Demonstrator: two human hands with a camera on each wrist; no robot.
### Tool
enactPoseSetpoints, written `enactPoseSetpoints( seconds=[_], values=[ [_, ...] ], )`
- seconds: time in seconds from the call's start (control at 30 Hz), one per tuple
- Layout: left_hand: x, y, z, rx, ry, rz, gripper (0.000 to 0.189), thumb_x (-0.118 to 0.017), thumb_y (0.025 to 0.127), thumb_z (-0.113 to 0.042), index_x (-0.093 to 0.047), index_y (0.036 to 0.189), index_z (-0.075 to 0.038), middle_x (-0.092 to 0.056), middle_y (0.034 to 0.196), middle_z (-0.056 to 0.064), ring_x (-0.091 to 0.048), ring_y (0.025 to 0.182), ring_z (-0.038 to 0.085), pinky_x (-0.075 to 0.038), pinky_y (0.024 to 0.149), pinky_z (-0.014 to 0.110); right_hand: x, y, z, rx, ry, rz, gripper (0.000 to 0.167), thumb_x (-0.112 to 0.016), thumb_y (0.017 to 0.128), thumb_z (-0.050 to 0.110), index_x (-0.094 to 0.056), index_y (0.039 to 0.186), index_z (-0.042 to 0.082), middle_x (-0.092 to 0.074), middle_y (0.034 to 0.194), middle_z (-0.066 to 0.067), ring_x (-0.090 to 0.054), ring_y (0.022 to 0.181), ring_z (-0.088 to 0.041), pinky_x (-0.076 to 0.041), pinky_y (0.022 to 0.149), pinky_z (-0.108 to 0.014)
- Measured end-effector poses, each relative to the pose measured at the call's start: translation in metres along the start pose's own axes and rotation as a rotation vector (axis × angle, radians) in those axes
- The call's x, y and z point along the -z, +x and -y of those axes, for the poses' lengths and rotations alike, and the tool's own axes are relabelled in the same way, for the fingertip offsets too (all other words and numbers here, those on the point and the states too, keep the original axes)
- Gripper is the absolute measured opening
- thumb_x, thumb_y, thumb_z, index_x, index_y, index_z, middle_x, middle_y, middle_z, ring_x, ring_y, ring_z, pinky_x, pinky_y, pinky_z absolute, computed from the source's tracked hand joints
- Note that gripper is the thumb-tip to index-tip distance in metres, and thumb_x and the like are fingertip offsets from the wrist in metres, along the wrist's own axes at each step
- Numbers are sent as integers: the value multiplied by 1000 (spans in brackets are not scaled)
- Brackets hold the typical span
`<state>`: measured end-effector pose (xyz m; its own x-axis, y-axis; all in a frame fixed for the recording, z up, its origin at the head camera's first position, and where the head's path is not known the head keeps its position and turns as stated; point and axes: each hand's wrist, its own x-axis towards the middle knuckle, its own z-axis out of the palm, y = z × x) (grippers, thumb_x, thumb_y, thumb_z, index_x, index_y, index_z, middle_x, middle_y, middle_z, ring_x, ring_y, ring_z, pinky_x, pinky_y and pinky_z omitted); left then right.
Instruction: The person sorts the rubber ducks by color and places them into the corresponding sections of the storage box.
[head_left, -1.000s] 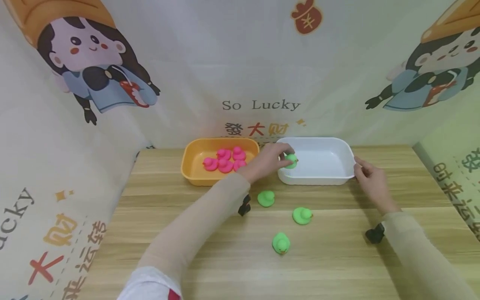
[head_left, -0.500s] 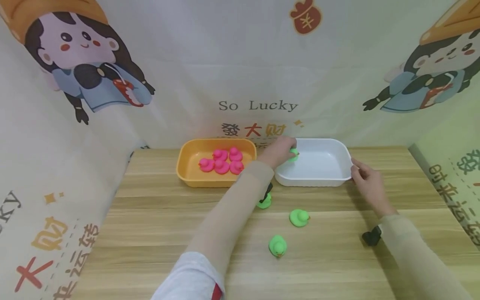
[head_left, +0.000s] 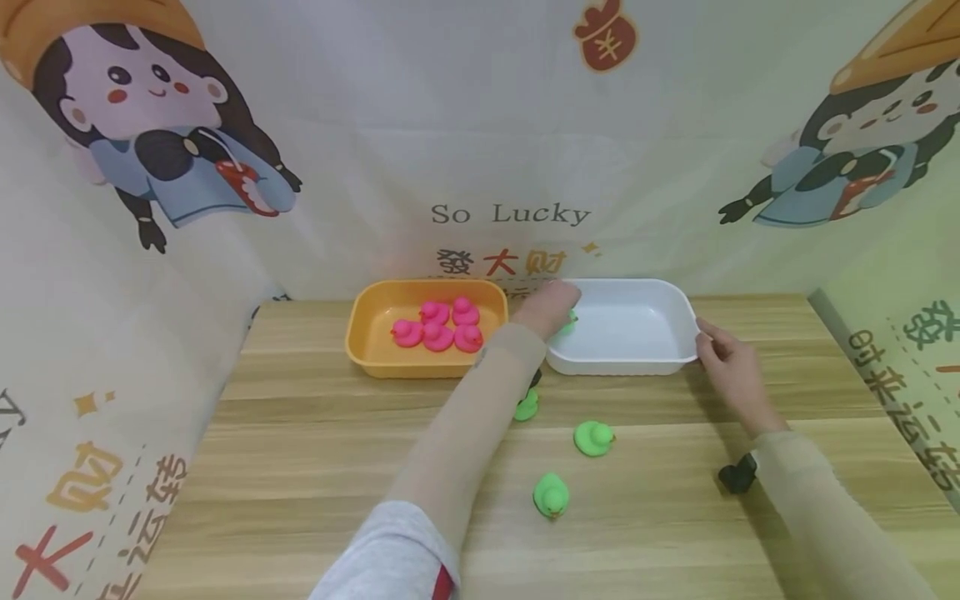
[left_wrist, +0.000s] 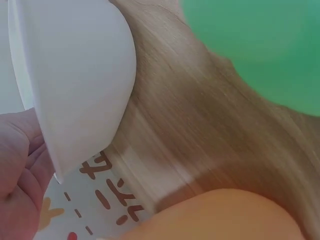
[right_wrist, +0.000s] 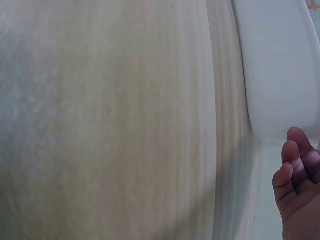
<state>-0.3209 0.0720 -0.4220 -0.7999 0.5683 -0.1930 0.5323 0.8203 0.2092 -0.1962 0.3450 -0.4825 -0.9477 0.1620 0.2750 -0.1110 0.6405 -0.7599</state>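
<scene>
At the left end of the white plastic tray (head_left: 622, 367), my left hand (head_left: 551, 307) reaches over the rim and holds a green rubber duck (head_left: 570, 322) low inside; the hand covers most of the duck. In the left wrist view that hand (left_wrist: 20, 165) passes behind the tray wall (left_wrist: 82, 75), which hides its fingertips. My right hand (head_left: 735, 371) grips the tray's right end at the rim. Several of its fingers (right_wrist: 284, 175) show bent by the tray corner in the right wrist view.
Left of the white tray, an orange tray (head_left: 405, 368) contains several pink rubber ducks (head_left: 437, 336). On the wooden table (head_left: 300, 467) lie three green ducks: one partly behind my left forearm (head_left: 527, 406), one right of it (head_left: 594, 438), one nearer (head_left: 552, 496). A printed cloth hangs behind.
My left hand has carried the green duck to the tray's left end, shifting left and down over the last half second. My right hand has stayed at the tray's right end.
</scene>
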Motion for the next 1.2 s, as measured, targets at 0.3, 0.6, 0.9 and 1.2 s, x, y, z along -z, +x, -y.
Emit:
enactPoseSetpoints(
  seconds=[0.3,0.6,0.9,1.2],
  values=[
    [-2,-2,-4,-7,28,12,18,-48,110,-13,-62,120,-10,-65,129,5,-58,124,19,-47,113,33,-3,0,1,8,17,-15,41,-52,107,14,-58,138,-12,-67,79,-29,-51,62,5,-42,53,-9],
    [-2,-7,-9,-84,164,0,20,-51,108,-9,-64,123,-9,-67,126,7,-60,119,20,-50,107,30,-6,0,0,9,70,-33,40,-50,107,11,-58,138,-14,-69,92,-37,-56,63,6,-46,56,-6],
    [2,-20,-19,-197,213,-75,27,-54,108,-9,-62,134,-7,-66,124,9,-65,112,20,-57,96,28,-8,-2,0,6,90,-49,40,-49,107,10,-57,137,-15,-68,98,-40,-54,64,8,-47,57,-5],
    [7,-56,-19,-300,101,-122,27,-61,107,-17,-64,130,-5,-67,117,8,-63,106,20,-56,93,26,-8,-3,1,-6,87,-45,42,-47,108,13,-56,140,-13,-68,105,-41,-55,67,10,-47,58,-3]
  ],
)
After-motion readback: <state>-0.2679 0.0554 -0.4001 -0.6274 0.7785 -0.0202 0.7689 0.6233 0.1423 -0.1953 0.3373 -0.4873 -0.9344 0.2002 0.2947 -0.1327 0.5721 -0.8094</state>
